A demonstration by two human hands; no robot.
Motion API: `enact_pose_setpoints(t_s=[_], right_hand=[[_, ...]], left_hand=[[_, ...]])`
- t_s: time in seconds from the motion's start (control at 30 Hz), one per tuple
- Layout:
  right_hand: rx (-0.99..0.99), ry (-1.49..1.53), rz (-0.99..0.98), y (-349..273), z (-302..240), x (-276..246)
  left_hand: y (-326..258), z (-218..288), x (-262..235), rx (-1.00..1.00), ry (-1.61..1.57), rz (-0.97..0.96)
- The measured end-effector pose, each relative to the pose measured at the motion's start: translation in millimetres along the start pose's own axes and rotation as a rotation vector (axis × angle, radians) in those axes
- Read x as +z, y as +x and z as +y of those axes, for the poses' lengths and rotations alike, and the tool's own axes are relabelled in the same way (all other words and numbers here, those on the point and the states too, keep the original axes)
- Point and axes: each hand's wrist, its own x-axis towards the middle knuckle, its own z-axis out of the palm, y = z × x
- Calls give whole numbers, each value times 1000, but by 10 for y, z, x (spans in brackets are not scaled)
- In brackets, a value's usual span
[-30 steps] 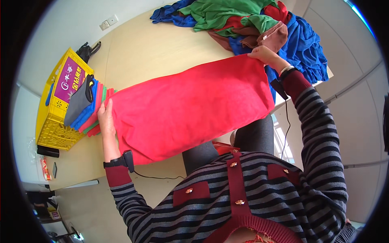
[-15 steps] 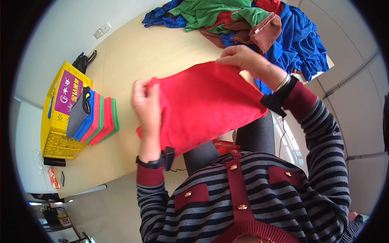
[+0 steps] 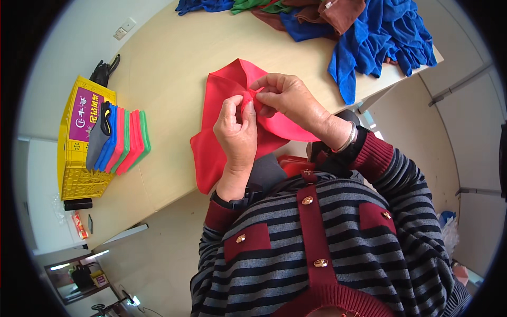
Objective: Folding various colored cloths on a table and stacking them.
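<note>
A red cloth (image 3: 216,119) lies bunched and partly spread over the table's near edge, with part of it hanging toward my lap. My left hand (image 3: 236,124) pinches a gathered bit of it between thumb and fingers. Close beside it, my right hand (image 3: 288,98) grips the same cloth with thumb and forefinger, the fingertips of both hands almost meeting. Folds of the cloth rise in a peak behind the hands. What lies exactly between the fingertips is too small to make out beyond red fabric.
On the left, a row of folded cloths (image 3: 127,140) in grey, blue, red and green leans by a yellow crate (image 3: 87,182). A black glove-like item (image 3: 104,71) lies behind. Loose blue cloths (image 3: 377,45) and brown ones (image 3: 342,15) heap at the far right of the table (image 3: 163,63).
My hands have come together from holding the cloth stretched wide. The cloth has dropped from taut to bunched on the table edge, and the view has shifted slightly.
</note>
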Motion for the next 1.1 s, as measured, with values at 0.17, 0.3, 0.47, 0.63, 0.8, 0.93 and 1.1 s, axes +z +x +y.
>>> enact_pose_setpoints(t_s=[0.17,0.3,0.47,0.63,0.8,0.93,1.1], right_hand=[[-52,-37,-6,-128,76,-35],[-57,-63,-18,-164,74,-66],[-82,-140,-49,-153,120,-90],[-80,-188,-48,-114,175,-132],[-44,-196,-86,-102,179,-153],[-30,-198,-107,-122,208,-204],[-89,-233,-97,-212,239,-341]], left_hand=[[-106,44,-21,165,210,-27],[-164,104,-7,205,269,-20],[-229,54,28,314,281,27],[-241,17,44,408,336,1],[-271,13,22,462,426,-43],[-194,19,0,488,413,-119],[388,-301,-64,188,322,-166]])
